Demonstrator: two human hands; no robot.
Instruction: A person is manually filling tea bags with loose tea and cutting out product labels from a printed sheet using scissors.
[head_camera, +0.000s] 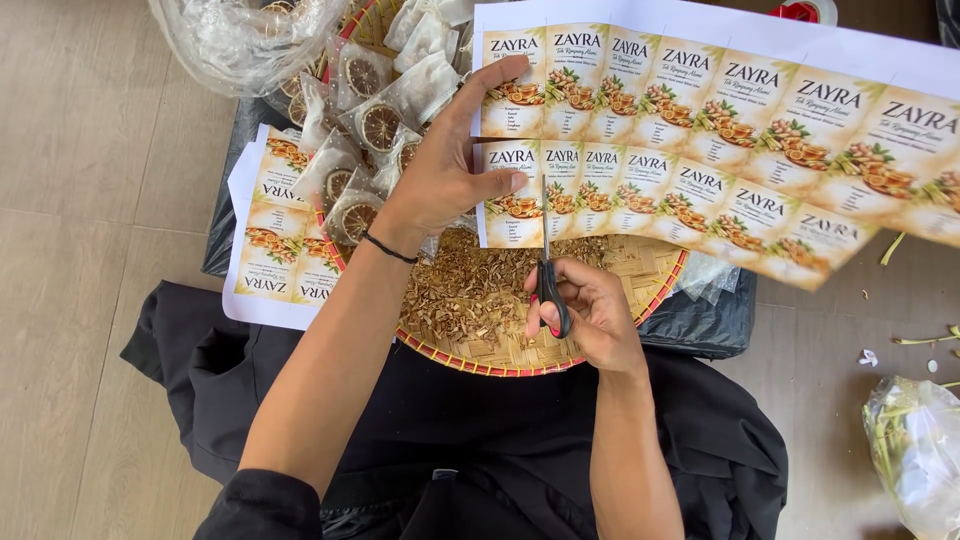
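The far right end of the label sheet (700, 130) ran out of sight past the edge, and it looked blurry there. The big round woven tray (520, 355) was partly covered by the sheet and by both arms, so only its near rim showed well. The top of the tray and a clear plastic bag (235, 35) were cut off at the top. The left hand (445, 170) reached forward with the arm stretched out, and its grip was closed on the sheet's left edge, thumb on top and fingers behind, holding the sheet up over the tray. The right hand (590, 310) was bent at the wrist, closer to the body, with its fingers closed through the handles of black scissors (548, 270). The blades pointed straight up into the bottom edge of the sheet, between two labels. Small packets with dried slices (375, 110) lay in the tray behind the left hand.
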